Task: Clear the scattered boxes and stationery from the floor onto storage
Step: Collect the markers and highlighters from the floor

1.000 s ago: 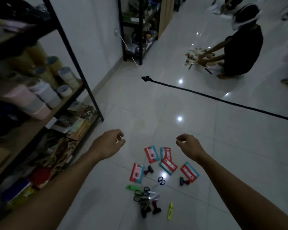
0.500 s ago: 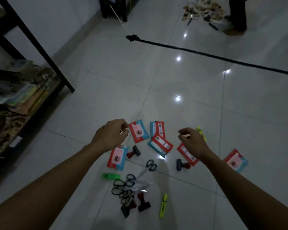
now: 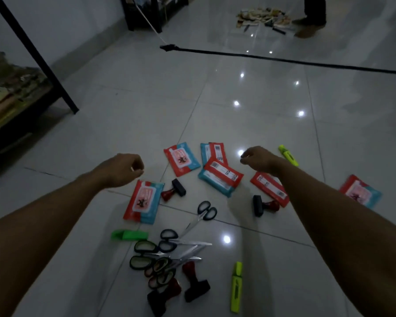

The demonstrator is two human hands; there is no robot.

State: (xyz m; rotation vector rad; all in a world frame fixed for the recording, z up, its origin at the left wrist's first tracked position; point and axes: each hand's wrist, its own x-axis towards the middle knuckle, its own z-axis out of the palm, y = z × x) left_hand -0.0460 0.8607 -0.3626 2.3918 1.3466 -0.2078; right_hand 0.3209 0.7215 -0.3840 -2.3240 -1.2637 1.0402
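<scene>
dim room | ceiling-light glare on floor tiles point(image 3: 236, 103) | wide-angle edge distortion

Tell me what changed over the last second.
The view tipped down toward the floor. Both hands came lower: left hand over a red-and-blue packet, right hand above another. Nothing taken hold of; fingers loosely curled, empty. Packets, scissors, stamps and highlighters stayed put.

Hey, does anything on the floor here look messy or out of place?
Yes. Red-and-blue packets lie strewn at odd angles on the tiled floor, two overlapping. Several scissors are tangled in a heap, with stamps and highlighters scattered about. Nothing looks visibly damaged or spilled.
</scene>
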